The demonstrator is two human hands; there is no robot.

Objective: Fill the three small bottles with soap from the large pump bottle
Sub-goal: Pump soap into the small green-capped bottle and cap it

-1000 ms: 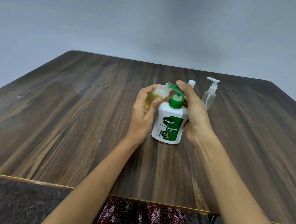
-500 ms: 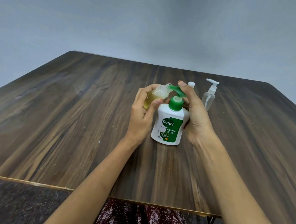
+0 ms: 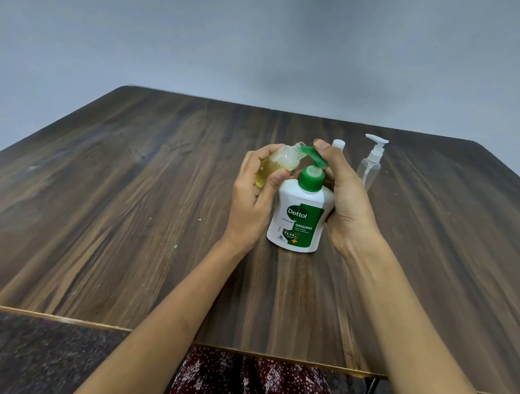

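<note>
Little has changed over the last second: your left hand (image 3: pixel 254 193) still grips the small bottle (image 3: pixel 277 164) tilted under the spout, and your right hand (image 3: pixel 344 196) still clasps the pump bottle (image 3: pixel 300 220) on the surface (image 3: pixel 129 219), finger atop. Soap is partway up; keep pumping.

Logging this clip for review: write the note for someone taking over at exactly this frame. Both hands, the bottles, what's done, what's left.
Left hand: grips a small clear bottle, tilted, its open mouth at the pump spout; yellowish soap inside, partly full.
Right hand: wrapped round the Dettol pump bottle, which stands on the table; index finger on the green pump head.
Beyond it: an empty small pump bottle, capped; a white cap peeks from behind the right hand.
Left: finish this bottle, then fill the others.
</note>
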